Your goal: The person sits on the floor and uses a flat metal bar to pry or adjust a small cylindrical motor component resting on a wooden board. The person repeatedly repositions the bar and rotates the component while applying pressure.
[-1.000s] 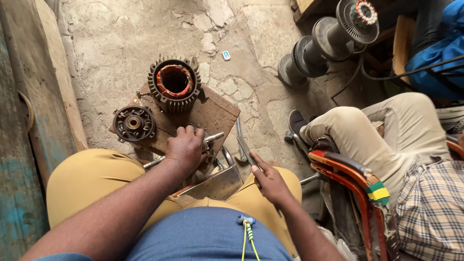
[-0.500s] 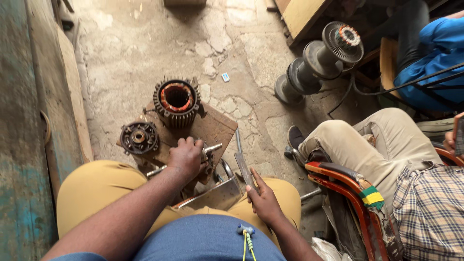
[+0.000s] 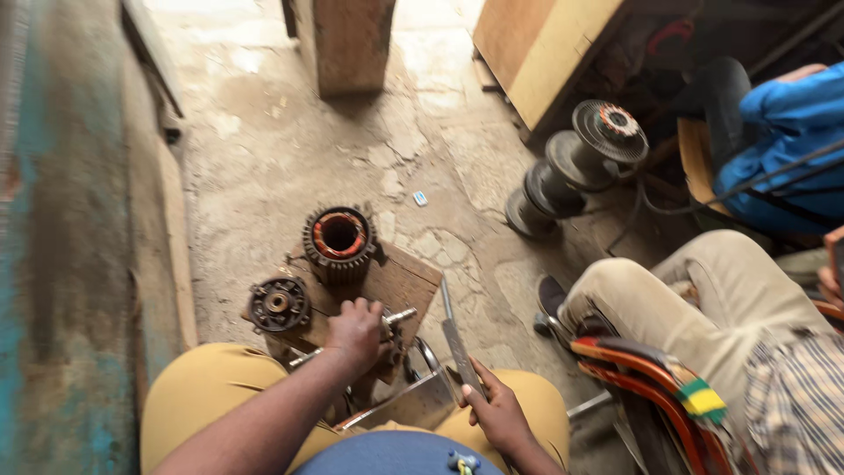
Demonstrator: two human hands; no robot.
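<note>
Fingers of my left hand (image 3: 354, 332) — curled over the top of a metal rotor (image 3: 387, 327), gripping it so that its bright shaft end pokes out at three o'clock from my knuckles. The grip looks meant to steady the part against the work below; the lower half of the rotor is hidden under my palm.

Fingers of my right hand (image 3: 498, 413) — wrapped tight round the butt of a long flat metal file (image 3: 457, 339). The blade runs from the fist toward eleven o'clock, tip free in the air and just beside the shaft end, not touching it as far as I can tell.

Metal angle frame (image 3: 400, 398) — lies across my lap between my knees, under both hands, apparently serving as a rest.

Wooden board (image 3: 400, 283) — on the concrete floor (image 3: 264, 149) at twelve o'clock from my left hand, keeping parts off the grit.

Stator (image 3: 338, 244) — stands upright on the board's far end, copper windings showing in the bore.

End cover (image 3: 278, 304) — round, dark, lying flat at ten o'clock from my left hand, at the board's edge.

Second motor (image 3: 576, 167) — on its side on the floor at two o'clock, well apart.

Seated person's leg (image 3: 694, 290) — light trousers, at three o'clock, beside a red chair frame (image 3: 651, 374).
</note>
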